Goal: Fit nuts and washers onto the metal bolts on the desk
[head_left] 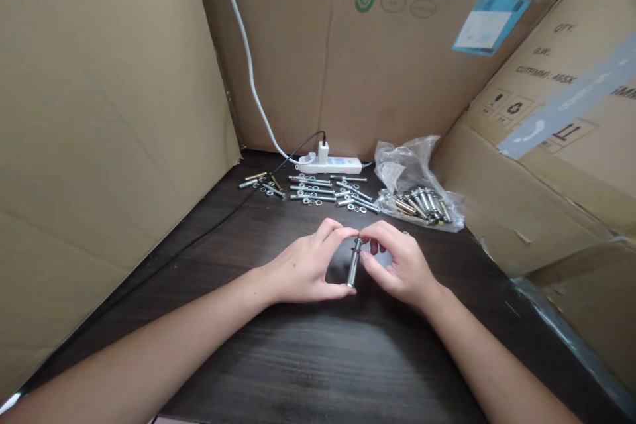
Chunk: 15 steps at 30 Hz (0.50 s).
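A metal expansion bolt [354,266] with a sleeve and a washer near its far end is held above the dark table. My left hand [318,262] grips it lengthwise, thumb at the near end and a fingertip at the far end. From the right, my right hand [397,258] has its fingertips closed at the far end, by the washer and nut. Its thumb lies along the sleeve's right side. The fingers partly cover that far end, so its details are hidden.
Behind my hands lie rows of loose bolts, nuts and washers [312,190], with a smaller group [273,190] to their left. A plastic bag of expansion bolts [422,202] lies at right. A power strip [348,165] stands behind. Cardboard boxes [298,66] enclose three sides.
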Each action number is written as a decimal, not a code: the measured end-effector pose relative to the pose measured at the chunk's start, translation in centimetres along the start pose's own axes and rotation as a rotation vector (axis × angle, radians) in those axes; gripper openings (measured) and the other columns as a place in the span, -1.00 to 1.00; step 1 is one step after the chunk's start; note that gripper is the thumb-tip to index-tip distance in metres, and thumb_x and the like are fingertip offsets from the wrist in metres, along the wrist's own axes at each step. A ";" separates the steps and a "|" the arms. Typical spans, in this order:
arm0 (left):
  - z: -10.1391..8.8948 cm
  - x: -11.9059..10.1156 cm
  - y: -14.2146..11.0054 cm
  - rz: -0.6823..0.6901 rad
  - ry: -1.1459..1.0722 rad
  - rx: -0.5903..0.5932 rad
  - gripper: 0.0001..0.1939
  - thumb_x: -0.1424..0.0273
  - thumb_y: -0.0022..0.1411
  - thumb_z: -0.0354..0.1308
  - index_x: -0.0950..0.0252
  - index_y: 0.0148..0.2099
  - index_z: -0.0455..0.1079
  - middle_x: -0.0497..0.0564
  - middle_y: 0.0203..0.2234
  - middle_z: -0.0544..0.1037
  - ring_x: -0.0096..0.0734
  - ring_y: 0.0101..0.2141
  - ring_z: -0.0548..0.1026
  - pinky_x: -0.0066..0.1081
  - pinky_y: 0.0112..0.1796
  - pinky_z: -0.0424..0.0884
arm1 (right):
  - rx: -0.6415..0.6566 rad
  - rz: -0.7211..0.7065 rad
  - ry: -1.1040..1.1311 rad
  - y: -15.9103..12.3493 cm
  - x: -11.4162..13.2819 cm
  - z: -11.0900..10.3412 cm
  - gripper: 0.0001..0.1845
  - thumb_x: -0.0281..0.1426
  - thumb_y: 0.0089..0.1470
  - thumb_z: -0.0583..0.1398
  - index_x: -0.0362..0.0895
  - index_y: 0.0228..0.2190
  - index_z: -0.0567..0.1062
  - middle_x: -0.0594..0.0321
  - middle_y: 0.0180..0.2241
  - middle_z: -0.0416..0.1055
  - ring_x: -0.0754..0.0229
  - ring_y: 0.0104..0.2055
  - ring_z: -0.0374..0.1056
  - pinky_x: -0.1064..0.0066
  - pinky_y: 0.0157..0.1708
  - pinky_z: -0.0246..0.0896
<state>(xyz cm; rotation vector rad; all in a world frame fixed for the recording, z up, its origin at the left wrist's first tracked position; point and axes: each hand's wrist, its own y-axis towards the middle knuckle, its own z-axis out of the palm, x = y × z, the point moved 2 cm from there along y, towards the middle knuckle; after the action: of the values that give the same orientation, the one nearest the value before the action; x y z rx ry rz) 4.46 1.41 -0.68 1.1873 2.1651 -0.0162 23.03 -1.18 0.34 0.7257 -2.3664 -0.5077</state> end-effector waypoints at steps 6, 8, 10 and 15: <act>0.1 0.1 0.0 0.017 0.037 -0.008 -0.26 0.17 0.07 0.23 0.13 0.20 -0.05 0.09 0.00 0.20 -0.25 -0.19 0.43 -0.22 -0.24 0.47 | -0.037 -0.022 0.038 -0.1 0.2 -0.1 -0.82 -0.43 0.03 0.13 -0.09 -0.24 0.38 0.25 -0.41 0.34 0.24 -0.45 0.26 0.37 -0.41 0.21; 0.1 0.1 0.0 0.030 0.054 -0.017 -0.26 0.19 0.08 0.22 0.13 0.20 -0.07 0.09 0.01 0.19 -0.24 -0.18 0.43 -0.21 -0.22 0.47 | -0.054 -0.027 0.052 -0.2 0.4 -0.1 -0.78 -0.45 0.03 0.13 -0.08 -0.21 0.38 0.24 -0.40 0.35 0.23 -0.44 0.26 0.36 -0.41 0.22; 0.1 0.1 0.0 0.061 0.076 -0.043 -0.26 0.22 0.10 0.21 0.12 0.22 -0.11 0.09 0.02 0.18 -0.21 -0.13 0.41 -0.19 -0.19 0.46 | -0.081 -0.046 0.061 -0.3 0.5 -0.2 -0.74 -0.46 0.02 0.13 -0.07 -0.18 0.37 0.25 -0.40 0.36 0.22 -0.45 0.26 0.35 -0.42 0.22; 0.0 -0.1 -0.1 0.132 0.126 -0.088 -0.26 0.29 0.14 0.17 0.10 0.24 -0.17 0.09 0.00 0.17 -0.17 -0.05 0.37 -0.15 -0.10 0.43 | -0.125 -0.071 0.081 -0.4 0.7 -0.2 -0.69 -0.48 0.01 0.14 -0.07 -0.14 0.39 0.26 -0.42 0.35 0.23 -0.47 0.24 0.35 -0.44 0.22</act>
<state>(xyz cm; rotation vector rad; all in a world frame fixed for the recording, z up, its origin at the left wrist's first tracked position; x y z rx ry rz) 4.41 1.25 -0.60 1.3092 2.1663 0.2141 22.88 -1.99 0.62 0.7600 -2.2186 -0.6387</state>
